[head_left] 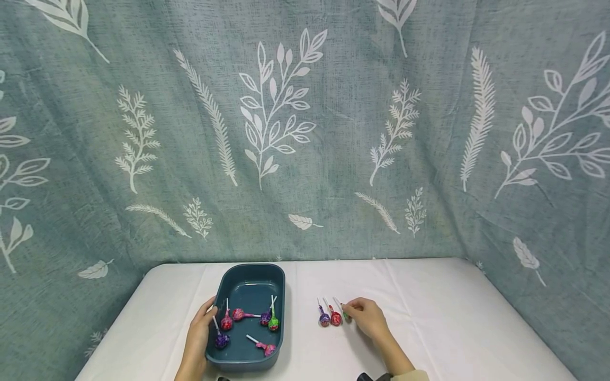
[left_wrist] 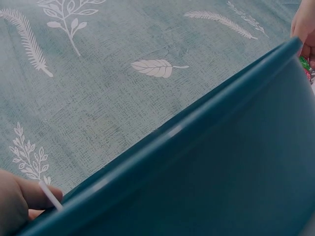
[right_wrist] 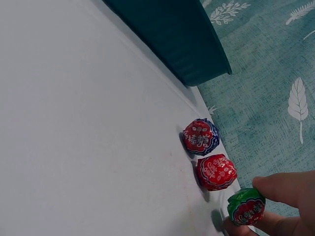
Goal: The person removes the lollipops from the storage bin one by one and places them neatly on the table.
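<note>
My left hand grips the left rim of a dark teal plastic bin, a white lollipop stick showing beside its fingers in the left wrist view. Inside the bin lie several wrapped lollipops, among them a purple one, a green one and a pink one. Right of the bin, my right hand pinches a green-wrapped lollipop between thumb and fingers. Beside it on the table are a red lollipop and a purple-blue one, side by side with their sticks pointing away.
A white cloth covers the table. Behind it and along both sides hangs a grey-green curtain with white leaf prints. The bin's raised wall stands left of the row of lollipops.
</note>
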`<state>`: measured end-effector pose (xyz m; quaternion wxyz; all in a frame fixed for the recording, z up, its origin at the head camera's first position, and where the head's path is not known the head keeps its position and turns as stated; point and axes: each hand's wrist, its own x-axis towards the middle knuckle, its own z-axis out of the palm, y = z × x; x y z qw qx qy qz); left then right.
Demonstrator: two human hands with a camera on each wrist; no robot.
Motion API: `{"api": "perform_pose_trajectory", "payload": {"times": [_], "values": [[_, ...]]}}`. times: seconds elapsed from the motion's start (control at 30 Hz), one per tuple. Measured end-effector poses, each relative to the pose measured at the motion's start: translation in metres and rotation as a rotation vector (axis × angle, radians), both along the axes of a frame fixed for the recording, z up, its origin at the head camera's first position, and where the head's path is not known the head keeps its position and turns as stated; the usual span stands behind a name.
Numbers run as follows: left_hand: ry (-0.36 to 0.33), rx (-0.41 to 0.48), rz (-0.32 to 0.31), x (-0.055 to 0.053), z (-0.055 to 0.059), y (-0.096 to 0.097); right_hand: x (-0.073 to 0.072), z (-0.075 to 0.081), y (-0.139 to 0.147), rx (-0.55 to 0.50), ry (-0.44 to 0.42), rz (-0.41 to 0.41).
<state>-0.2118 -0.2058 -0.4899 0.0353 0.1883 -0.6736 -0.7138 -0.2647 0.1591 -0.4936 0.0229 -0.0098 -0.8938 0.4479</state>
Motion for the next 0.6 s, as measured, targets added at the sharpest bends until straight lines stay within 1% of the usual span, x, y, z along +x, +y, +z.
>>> {"api": "perform_pose_trajectory", "payload": {"times": [0.4, 0.6], "values": [[-0.013, -0.011, 0.005, 0.0001, 0.0006, 0.0016, -0.0018, -0.0060, 0.0004, 0.154, 0.039, -0.004], [-0.016, -0.013, 0.005, 0.0001, 0.0003, 0.0018, -0.0002, -0.0078, -0.0013, 0.168, 0.062, -0.012]]}}
